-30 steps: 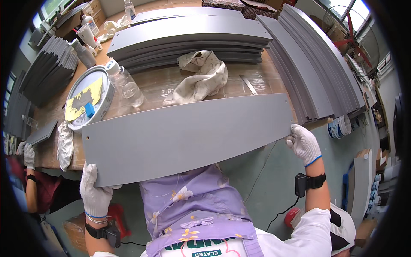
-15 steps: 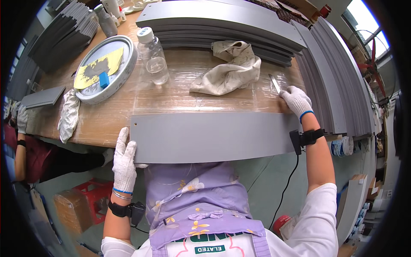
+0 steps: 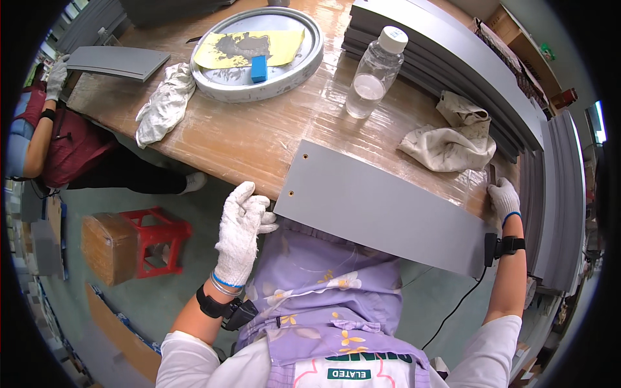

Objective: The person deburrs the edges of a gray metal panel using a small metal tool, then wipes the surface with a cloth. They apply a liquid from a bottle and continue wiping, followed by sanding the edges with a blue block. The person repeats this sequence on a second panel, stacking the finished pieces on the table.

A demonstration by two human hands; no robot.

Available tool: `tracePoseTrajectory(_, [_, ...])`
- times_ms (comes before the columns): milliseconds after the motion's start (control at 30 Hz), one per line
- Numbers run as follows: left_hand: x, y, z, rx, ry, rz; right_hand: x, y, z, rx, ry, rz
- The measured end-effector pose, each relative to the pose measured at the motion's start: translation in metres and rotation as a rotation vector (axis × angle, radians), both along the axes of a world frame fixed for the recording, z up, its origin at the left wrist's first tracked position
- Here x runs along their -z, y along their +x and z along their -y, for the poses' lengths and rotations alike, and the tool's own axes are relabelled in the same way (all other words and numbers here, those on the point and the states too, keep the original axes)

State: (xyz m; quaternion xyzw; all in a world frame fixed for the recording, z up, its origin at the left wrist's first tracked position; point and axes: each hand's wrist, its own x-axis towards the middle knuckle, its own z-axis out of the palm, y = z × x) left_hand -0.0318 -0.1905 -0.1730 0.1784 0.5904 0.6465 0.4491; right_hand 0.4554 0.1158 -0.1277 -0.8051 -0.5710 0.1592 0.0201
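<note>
A long flat grey panel (image 3: 381,204) lies along the table's near edge and overhangs it, with two small holes at its left end. My left hand (image 3: 238,236), in a white knitted glove, is just off that left end with its fingers apart; nothing shows in it. At the panel's far right end, my gloved right hand (image 3: 504,198) is closed round a narrow putty knife (image 3: 492,174), whose blade sticks up past the fingers. The handle is hidden in the glove. A crumpled, stained cloth (image 3: 446,145) lies on the table left of that hand.
A clear bottle (image 3: 370,81) stands behind the panel. A round lid (image 3: 223,92) holds a yellow sheet (image 3: 284,50) smeared grey and a blue block (image 3: 259,69). Stacked grey panels line the back and right. Left are a white glove (image 3: 167,103), a co-worker (image 3: 84,149) and a red stool (image 3: 162,242).
The view has swung left, so the table shifts rightward in it. My left hand has come away from the panel's left end, baring a second hole. My right hand keeps the putty knife.
</note>
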Motion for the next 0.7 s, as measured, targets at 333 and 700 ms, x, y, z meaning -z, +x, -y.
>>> tracePoseTrajectory(333, [0.018, 0.005, 0.011, 0.224, 0.089, 0.097, 0.010, -0.033, 0.170, -0.030, 0.437, 0.256])
tracePoseTrajectory(700, [0.014, 0.036, 0.026, 0.218, 0.050, 0.261, 0.018, -0.340, 0.216, -0.984, 0.354, -0.023])
